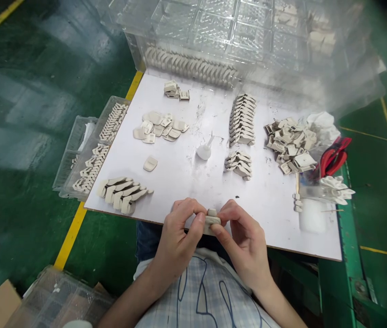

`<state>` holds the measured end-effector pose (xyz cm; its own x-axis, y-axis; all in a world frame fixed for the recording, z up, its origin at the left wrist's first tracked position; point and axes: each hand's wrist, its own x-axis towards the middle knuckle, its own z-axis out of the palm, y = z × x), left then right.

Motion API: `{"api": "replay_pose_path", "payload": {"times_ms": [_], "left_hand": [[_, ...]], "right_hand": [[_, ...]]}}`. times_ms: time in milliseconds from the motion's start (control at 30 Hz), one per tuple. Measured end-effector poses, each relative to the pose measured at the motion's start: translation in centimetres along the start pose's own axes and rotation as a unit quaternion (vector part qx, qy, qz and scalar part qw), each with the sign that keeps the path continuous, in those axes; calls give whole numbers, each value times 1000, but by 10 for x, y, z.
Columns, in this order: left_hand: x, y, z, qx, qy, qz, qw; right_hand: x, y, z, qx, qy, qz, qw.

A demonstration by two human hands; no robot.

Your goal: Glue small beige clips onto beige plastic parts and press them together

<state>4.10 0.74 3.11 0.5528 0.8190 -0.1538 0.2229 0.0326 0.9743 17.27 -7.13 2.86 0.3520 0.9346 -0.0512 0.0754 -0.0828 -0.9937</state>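
Note:
A small beige plastic part [212, 220] is pinched between both hands at the front edge of the white board [186, 182]. My left hand [183, 230] grips its left end with thumb and forefinger. On the right end, my right hand [243, 234] holds it the same way. The fingers hide much of the part. Ahead on the board stands a small white dropper bottle [204, 151] with a thin tip. A single beige flat piece [150, 163] lies to the left, and a row of curved beige parts [120, 193] sits near the left edge.
Stacked beige parts [243, 120] line the board's centre right, with a heap of beige pieces [292, 141] beyond. Red-handled pliers [333, 157] and a white cylinder [312, 215] are at the right. Clear compartment trays [193, 41] tower at the back; another parts tray [93, 150] adjoins the left edge.

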Motion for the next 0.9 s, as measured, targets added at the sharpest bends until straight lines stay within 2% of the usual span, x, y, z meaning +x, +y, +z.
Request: {"api": "replay_pose_path", "payload": {"times_ms": [300,367,467,567,733,900], "left_hand": [[-2,3,0,-29,-3,5,1000],[0,4,2,-14,1,-1,1000],[3,5,3,11,6,-29,1000],[5,3,0,-4,-22,-48,999],[4,3,-8,-6,-51,-37,998],[3,7,-4,-5,-34,-38,999]], "right_hand": [[3,-1,-4,67,-18,79,994],[2,-1,-4,53,-14,65,996],[0,0,-2,-12,0,2,1000],[-1,1,-2,-69,0,-37,997],[0,4,-5,-55,-1,-23,998],[2,5,-7,-3,-5,37,999]]}}
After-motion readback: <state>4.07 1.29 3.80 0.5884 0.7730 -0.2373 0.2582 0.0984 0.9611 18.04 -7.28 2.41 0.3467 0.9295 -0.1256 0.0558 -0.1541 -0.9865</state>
